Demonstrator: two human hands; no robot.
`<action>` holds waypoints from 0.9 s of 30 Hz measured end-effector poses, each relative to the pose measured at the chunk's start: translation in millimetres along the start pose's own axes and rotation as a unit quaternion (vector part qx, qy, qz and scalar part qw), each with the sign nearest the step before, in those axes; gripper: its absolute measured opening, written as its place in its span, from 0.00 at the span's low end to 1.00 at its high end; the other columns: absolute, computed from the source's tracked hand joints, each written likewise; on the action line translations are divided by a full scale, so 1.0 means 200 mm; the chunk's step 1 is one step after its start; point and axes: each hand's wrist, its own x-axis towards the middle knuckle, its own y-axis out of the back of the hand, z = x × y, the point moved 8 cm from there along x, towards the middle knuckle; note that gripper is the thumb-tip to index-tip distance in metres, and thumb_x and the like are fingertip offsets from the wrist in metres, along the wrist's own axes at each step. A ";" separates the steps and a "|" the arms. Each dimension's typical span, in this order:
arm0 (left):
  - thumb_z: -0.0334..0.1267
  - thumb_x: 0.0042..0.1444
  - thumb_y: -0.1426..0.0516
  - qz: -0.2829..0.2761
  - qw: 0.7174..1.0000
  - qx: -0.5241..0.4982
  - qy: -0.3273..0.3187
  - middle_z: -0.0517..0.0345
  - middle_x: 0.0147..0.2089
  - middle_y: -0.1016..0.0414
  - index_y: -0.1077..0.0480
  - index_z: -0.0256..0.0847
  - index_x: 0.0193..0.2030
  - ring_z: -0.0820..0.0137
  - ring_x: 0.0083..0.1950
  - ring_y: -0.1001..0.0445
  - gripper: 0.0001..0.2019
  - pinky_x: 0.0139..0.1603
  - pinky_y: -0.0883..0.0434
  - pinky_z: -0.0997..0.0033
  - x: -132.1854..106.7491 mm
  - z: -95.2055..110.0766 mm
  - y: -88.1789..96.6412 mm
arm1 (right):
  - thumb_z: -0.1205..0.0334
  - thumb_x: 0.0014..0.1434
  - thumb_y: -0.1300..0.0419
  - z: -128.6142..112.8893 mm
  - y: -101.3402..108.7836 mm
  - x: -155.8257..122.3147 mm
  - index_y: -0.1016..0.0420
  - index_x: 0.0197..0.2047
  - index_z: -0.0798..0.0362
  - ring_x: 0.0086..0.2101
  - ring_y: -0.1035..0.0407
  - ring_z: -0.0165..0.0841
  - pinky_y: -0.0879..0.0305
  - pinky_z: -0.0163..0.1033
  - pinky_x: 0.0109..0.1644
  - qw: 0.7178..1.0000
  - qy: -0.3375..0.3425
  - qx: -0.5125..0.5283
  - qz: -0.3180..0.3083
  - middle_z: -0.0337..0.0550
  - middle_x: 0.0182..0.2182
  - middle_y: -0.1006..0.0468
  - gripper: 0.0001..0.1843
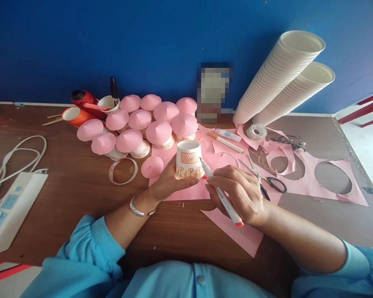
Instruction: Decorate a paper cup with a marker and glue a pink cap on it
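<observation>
A white paper cup [189, 160] sits upside down in the fingers of my left hand [166, 182], just above pink paper. Orange-red flowers run round its lower part, with a striped rectangle drawn above them. My right hand [238, 192] grips a white marker [225, 203] with a red end, its tip at the cup's right side. Behind the cup stand several decorated cups topped with pink paper cones [159, 132]. A single pink cone [152, 167] lies beside my left hand.
Scissors [259, 176], an orange marker [225, 142], a glue bottle [227, 134] and a tape roll [256, 131] lie among pink paper scraps [307, 159]. Tall cup stacks [273, 78] lean at the wall. A power strip [18, 211], paper ring [112, 171] and red tool [85, 101] are left.
</observation>
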 end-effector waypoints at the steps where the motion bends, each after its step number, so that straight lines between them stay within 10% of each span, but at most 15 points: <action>1: 0.37 0.55 0.30 -0.008 1.000 -0.003 -0.004 0.53 0.47 0.20 0.28 0.42 0.52 0.64 0.46 0.22 0.19 0.47 0.25 0.64 0.00 0.01 -0.01 | 0.76 0.60 0.38 0.00 0.00 0.01 0.30 0.47 0.56 0.30 0.29 0.32 0.29 0.37 0.29 1.000 -0.001 -0.002 0.001 0.43 0.31 0.24 0.13; 27: 0.38 0.54 0.30 -0.009 1.000 0.009 -0.001 0.54 0.47 0.21 0.28 0.43 0.52 0.63 0.48 0.22 0.20 0.51 0.25 0.60 0.00 0.03 -0.03 | 0.75 0.62 0.39 0.02 -0.01 -0.01 0.31 0.50 0.56 0.30 0.28 0.33 0.28 0.38 0.31 1.000 0.001 0.003 -0.010 0.43 0.32 0.23 0.14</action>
